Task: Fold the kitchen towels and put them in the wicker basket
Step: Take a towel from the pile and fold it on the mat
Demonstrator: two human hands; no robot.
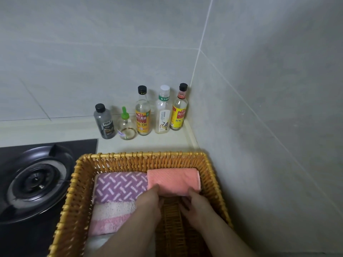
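Note:
A folded salmon-pink towel (173, 179) lies in the far right corner of the wicker basket (74, 191). My left hand (149, 200) holds its near left corner, thumb on top and fingers curled below. My right hand (194, 203) holds the near right corner the same way. To the left lies a folded purple towel with white dashes (118, 186), and in front of it a folded pink-and-white striped towel (111, 216). A white towel edge (100, 242) shows at the basket's near left. The basket floor is bare between my hands.
The basket stands on a pale counter in a tiled wall corner. A black gas burner (35, 182) sits directly to its left. Several sauce and oil bottles (143, 112) stand in a row against the back wall behind the basket. The right wall runs close along the basket.

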